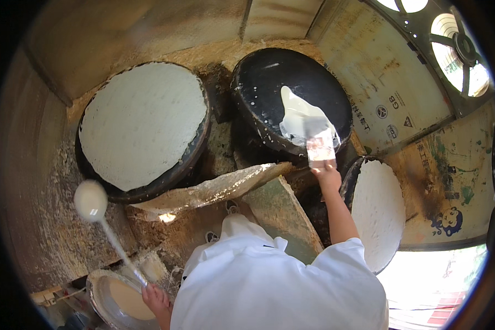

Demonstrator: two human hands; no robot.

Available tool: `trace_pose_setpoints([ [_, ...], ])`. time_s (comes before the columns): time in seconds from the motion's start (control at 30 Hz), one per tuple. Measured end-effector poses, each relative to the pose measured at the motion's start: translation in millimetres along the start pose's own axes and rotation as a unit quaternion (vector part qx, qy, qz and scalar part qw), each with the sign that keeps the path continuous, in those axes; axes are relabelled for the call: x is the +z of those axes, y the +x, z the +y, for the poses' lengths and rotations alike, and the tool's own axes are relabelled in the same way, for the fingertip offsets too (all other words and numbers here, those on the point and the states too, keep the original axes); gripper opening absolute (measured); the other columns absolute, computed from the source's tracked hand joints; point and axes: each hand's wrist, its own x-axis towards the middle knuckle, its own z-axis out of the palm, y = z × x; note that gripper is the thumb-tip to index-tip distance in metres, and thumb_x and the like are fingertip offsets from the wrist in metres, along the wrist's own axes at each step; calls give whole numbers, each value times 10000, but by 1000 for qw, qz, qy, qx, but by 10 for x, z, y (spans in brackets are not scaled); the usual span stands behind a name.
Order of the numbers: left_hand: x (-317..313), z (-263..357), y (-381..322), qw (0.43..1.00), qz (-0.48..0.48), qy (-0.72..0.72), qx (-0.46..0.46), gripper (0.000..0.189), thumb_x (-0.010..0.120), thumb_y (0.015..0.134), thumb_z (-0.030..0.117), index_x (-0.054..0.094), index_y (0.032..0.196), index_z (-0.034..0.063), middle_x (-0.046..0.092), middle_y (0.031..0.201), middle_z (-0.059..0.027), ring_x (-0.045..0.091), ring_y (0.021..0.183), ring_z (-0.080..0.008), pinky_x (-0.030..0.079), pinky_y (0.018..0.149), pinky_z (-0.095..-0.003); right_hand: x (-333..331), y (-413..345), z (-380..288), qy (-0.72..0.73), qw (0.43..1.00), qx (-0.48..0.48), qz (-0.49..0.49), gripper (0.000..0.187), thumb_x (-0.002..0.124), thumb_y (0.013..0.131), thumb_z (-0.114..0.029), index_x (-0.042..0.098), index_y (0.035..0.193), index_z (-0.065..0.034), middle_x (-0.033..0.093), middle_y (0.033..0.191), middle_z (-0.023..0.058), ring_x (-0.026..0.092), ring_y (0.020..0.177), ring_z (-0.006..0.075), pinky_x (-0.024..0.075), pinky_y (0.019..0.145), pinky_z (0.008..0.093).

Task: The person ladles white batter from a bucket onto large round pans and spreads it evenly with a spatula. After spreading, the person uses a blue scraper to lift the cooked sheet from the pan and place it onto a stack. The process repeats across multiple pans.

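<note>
My left hand (157, 298) grips the handle of a long ladle (90, 201) whose bowl is filled with pale batter. Just below that ladle, a metal basin (97, 288) holds more of the batter. With my right hand (328, 180) I hold a flat, wide scraper (321, 149), its blade blurred, on a round black griddle (264, 70). White batter (299, 109) lies in an uneven patch beyond and around the blade. On the left, a second round griddle (144, 197) is almost wholly covered by a thin white sheet of batter (142, 123).
A third griddle (346, 187) at my right carries another white batter sheet (377, 214). A low batter-crusted ledge (214, 187) and an upright green board (280, 218) stand between me and the griddles. Stained panels (396, 78) surround them; a fan (462, 47) sits upper right.
</note>
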Motion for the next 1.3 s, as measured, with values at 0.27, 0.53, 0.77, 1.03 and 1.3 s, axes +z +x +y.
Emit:
trace_pose_setpoints([
  [0.27,2559,353,843,951,-298,36,-81,75,472,887,83,446,819,99,356,582,58,317,415,-24,228,324,-176,-17,190,15,400,903,87,-133,616,766,631,-418,627,1098,-42,662,949,151,633,871,199,465,772,320],
  [0.53,4316,-168,1274,746,-306,431,406,196,527,869,205,442,793,45,554,616,-211,553,567,-397,431,527,-482,105,146,-305,118,989,-61,-67,580,749,659,-436,612,1146,-151,652,1013,123,649,874,248,504,700,316],
  [0.77,4578,274,1260,591,-225,488,602,170,483,900,201,421,826,62,548,536,-136,571,506,-326,435,437,-426,-186,430,80,371,919,131,-27,529,756,666,-352,628,1064,-29,666,922,126,638,833,232,486,748,360],
  [1.03,4510,1005,1013,719,-580,-182,-337,215,362,976,200,476,879,46,297,498,64,269,324,-51,186,339,-220,-170,132,-1033,143,968,-20,-204,708,723,660,-470,491,1273,-203,642,1030,122,622,945,259,492,804,341],
  [1.3,3102,894,1329,844,-421,-249,-222,191,355,981,202,466,883,81,282,479,72,224,311,-50,166,329,-223,3,605,45,-16,999,44,16,550,715,646,-460,610,1132,-225,644,700,142,638,655,317,496,573,394],
])
